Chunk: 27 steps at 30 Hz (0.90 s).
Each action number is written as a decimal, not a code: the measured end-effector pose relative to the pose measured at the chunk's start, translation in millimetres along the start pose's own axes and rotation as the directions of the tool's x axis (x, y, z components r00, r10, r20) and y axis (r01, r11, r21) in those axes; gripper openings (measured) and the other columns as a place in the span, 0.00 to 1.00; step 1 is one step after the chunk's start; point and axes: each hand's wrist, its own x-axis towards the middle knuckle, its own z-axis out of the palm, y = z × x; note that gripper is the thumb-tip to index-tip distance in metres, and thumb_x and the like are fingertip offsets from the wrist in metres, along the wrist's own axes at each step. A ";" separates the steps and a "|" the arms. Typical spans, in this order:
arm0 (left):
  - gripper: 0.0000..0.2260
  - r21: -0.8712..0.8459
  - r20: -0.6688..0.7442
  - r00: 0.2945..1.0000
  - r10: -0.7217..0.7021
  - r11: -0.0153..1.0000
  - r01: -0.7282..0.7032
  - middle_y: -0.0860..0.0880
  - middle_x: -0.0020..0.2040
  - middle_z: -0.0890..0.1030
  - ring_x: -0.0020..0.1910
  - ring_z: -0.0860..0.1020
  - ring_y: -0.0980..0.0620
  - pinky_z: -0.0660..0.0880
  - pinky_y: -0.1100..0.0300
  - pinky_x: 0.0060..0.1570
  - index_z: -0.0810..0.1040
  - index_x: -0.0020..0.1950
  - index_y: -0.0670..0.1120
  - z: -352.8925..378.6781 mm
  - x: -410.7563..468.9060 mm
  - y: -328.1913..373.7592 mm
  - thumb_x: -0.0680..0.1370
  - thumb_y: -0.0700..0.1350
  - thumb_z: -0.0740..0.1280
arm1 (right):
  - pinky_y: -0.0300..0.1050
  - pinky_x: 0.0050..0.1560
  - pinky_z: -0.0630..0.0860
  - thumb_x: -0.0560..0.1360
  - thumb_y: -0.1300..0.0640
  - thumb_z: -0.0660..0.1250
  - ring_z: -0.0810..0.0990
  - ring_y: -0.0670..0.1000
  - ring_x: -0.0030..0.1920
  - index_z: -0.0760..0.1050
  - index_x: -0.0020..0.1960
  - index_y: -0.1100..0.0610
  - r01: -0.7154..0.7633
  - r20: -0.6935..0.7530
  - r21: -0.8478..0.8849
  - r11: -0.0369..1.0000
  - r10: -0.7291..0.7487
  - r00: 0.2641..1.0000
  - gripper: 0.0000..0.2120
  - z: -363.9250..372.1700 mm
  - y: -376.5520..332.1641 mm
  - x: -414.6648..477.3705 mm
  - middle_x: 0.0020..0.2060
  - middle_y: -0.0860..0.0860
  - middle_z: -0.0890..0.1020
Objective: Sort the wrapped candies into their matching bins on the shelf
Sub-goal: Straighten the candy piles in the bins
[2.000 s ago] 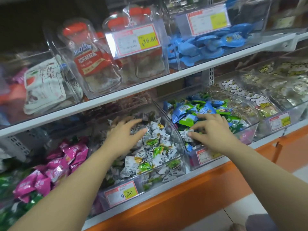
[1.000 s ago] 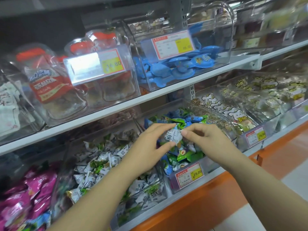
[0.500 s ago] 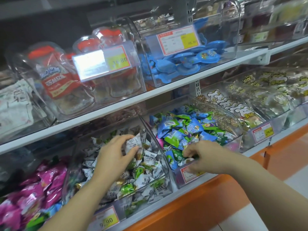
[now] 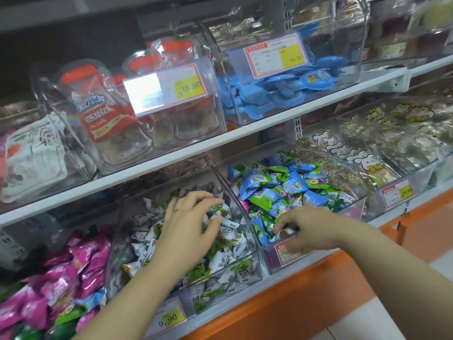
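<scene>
My left hand hovers over the pile of white-and-green wrapped candies in a clear bin on the lower shelf. Its fingers are spread and lightly bent, and nothing is clearly held between them. To the right, a second clear bin holds blue and green wrapped candies. My right hand reaches over this bin's front lip, its fingertips dipped among the candies at the front and its thumb by the price label. Whether it pinches a candy is hidden.
Pink wrapped candies fill the bin at the far left. Clear bins of bear-print packets stand on the right. The upper shelf carries jars with red lids and blue lollipops. An orange base runs below.
My left hand took a white candy from my right hand, carried it into the white-and-green bin and has spread its fingers there. My right hand went back down to the front of the blue-green bin.
</scene>
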 end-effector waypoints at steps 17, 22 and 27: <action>0.16 -0.085 0.070 0.976 0.208 0.976 -0.202 0.63 0.61 0.70 0.65 0.65 0.61 0.44 0.53 0.75 0.69 0.67 0.61 26.1 16.0 38.9 0.79 0.53 0.61 | 0.42 0.34 0.66 0.77 0.48 0.65 0.68 0.48 0.30 0.77 0.38 0.52 0.167 -0.265 0.276 0.946 -0.092 0.960 0.12 -11.8 3.5 0.0 0.30 0.52 0.74; 0.26 -0.115 0.087 0.961 0.264 0.960 -0.254 0.63 0.69 0.65 0.67 0.59 0.66 0.42 0.59 0.74 0.54 0.74 0.64 33.6 6.5 54.7 0.78 0.59 0.60 | 0.45 0.34 0.68 0.78 0.47 0.62 0.73 0.46 0.25 0.71 0.33 0.50 0.189 -0.346 0.405 0.895 -0.042 0.937 0.16 -14.0 -4.3 -10.5 0.22 0.47 0.71; 0.22 -0.254 -0.113 0.952 0.283 0.918 -0.303 0.62 0.62 0.70 0.63 0.68 0.60 0.66 0.57 0.66 0.63 0.71 0.61 44.5 3.3 47.1 0.77 0.54 0.61 | 0.47 0.38 0.66 0.79 0.49 0.60 0.74 0.53 0.32 0.74 0.40 0.54 0.220 -0.297 0.687 0.692 -0.009 0.955 0.13 -4.7 -20.2 -10.7 0.22 0.45 0.75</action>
